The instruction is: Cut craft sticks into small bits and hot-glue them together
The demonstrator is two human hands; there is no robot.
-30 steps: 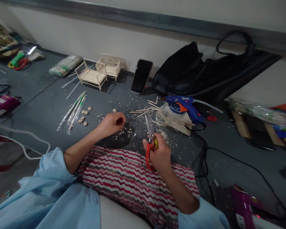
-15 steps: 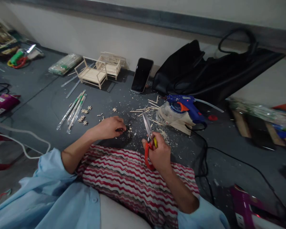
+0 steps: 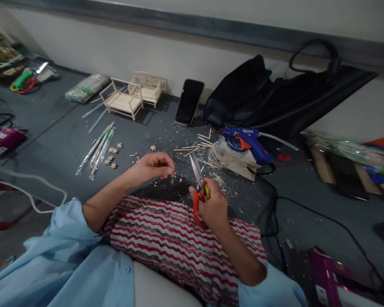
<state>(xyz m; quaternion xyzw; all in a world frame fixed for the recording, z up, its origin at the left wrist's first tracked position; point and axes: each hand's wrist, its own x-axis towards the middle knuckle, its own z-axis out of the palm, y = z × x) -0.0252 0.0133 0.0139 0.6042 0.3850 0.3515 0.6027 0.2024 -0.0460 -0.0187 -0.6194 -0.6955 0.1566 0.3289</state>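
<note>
Left hand (image 3: 153, 168): fingertips perhaps pinched something, too small to tell. Rear bench (image 3: 151, 92), eleven o'clock: was partly hidden by front bench (image 3: 123, 102). Purple box (image 3: 7, 140), nine o'clock: was cut off by left edge.

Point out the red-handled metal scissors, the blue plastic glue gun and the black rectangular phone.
Red-handled metal scissors (image 3: 198, 175), head view: blades near pivot.
Blue plastic glue gun (image 3: 253, 139), head view: body.
Black rectangular phone (image 3: 189, 102), head view: screen.

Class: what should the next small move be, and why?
Perhaps bring the left hand toward the scissors: it looks pinched, though whether on anything is unclear, and the right hand holds the scissors close by, blades pointing forward.
</note>
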